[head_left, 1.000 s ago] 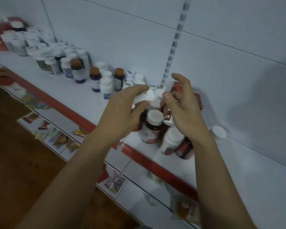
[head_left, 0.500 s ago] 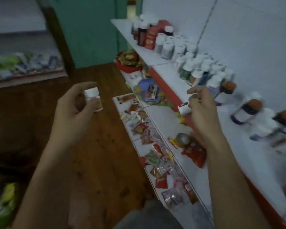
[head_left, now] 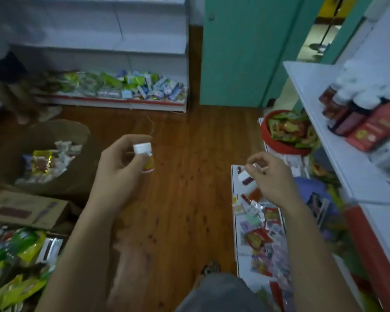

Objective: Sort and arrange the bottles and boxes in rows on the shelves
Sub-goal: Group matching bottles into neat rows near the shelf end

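White-capped bottle [head_left: 144, 156], one, pinched by left hand [head_left: 119, 164] fingers, right hand [head_left: 271, 176] fingers pinching one small item.

Left hand [head_left: 119, 163] grips a small white-capped bottle [head_left: 145, 158]; right hand [head_left: 271, 176] pinches something small over the wooden floor [head_left: 189, 172].

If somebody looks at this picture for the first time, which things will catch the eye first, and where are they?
First, the left hand near the middle, over the wooden floor, pinching a small white-capped bottle. Next, the right hand to its right, holding something small and white that I cannot identify. At the right edge, dark red bottles and boxes crowd a white shelf, with a red basket of snack packets below it.
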`<state>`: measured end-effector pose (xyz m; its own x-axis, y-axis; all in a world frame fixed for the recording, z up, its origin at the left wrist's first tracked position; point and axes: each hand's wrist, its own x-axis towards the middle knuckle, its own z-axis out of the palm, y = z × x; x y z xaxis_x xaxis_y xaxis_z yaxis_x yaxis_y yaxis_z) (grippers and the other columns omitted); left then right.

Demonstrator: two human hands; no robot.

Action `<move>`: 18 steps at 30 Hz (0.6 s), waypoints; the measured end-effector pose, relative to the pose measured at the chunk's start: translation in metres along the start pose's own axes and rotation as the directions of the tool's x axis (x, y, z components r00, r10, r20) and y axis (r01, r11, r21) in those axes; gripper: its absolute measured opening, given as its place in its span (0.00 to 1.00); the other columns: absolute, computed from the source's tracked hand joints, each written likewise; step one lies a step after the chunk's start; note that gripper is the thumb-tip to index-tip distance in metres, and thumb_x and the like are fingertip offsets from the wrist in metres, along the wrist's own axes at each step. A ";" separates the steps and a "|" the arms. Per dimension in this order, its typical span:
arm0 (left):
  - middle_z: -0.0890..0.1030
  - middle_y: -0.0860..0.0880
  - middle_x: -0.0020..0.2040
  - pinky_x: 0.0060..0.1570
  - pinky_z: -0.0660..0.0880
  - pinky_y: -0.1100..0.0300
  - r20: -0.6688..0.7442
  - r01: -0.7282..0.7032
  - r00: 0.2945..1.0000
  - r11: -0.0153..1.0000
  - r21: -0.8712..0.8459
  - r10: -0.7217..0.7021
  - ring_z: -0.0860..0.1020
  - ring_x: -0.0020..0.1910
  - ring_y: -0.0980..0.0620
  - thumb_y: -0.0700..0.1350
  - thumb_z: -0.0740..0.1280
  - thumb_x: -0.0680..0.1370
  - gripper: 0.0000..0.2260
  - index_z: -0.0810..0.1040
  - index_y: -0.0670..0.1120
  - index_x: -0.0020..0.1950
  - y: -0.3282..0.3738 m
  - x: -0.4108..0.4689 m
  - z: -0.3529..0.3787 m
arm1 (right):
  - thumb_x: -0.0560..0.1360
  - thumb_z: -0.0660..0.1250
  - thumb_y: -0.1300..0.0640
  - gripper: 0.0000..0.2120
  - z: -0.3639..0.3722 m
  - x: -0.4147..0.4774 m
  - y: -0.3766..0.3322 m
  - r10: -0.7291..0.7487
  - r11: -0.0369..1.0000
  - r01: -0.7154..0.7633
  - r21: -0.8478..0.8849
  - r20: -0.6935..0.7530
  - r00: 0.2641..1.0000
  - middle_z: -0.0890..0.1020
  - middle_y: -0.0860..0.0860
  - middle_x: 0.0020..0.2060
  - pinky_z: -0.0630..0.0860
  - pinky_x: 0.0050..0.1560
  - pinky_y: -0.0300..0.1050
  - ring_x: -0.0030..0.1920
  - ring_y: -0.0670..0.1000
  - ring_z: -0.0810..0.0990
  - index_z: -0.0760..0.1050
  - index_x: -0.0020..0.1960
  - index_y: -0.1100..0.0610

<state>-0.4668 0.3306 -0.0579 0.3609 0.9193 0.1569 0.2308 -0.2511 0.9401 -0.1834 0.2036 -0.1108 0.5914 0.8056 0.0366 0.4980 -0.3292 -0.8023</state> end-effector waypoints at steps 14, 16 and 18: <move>0.83 0.49 0.53 0.45 0.80 0.57 0.240 0.140 0.966 0.970 -0.197 -0.091 0.82 0.53 0.48 0.41 0.63 0.82 0.12 0.82 0.55 0.56 0.024 0.262 0.218 | 0.77 0.71 0.55 0.09 -0.078 0.187 0.059 0.171 0.976 -0.125 0.176 -0.274 0.946 0.83 0.44 0.49 0.83 0.45 0.57 0.46 0.49 0.84 0.78 0.51 0.41; 0.83 0.57 0.47 0.43 0.81 0.63 0.314 0.140 0.947 0.965 -0.222 -0.065 0.82 0.47 0.58 0.39 0.62 0.82 0.12 0.82 0.53 0.56 0.028 0.295 0.263 | 0.76 0.73 0.57 0.11 -0.079 0.197 0.067 0.186 0.980 -0.150 0.129 -0.343 0.921 0.82 0.43 0.48 0.83 0.46 0.55 0.45 0.48 0.83 0.77 0.50 0.41; 0.82 0.60 0.42 0.43 0.80 0.62 0.393 0.138 0.918 0.967 -0.215 -0.044 0.81 0.42 0.61 0.39 0.62 0.83 0.11 0.81 0.51 0.57 0.031 0.324 0.306 | 0.75 0.74 0.57 0.12 -0.087 0.214 0.073 0.149 0.988 -0.151 0.033 -0.462 0.874 0.79 0.42 0.49 0.82 0.47 0.52 0.47 0.47 0.82 0.77 0.50 0.41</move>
<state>-0.0658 0.5283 -0.0707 0.6766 0.7362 -0.0162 0.0786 -0.0503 0.9956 0.0342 0.3095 -0.1096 0.8843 0.4278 0.1873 0.3817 -0.4310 -0.8177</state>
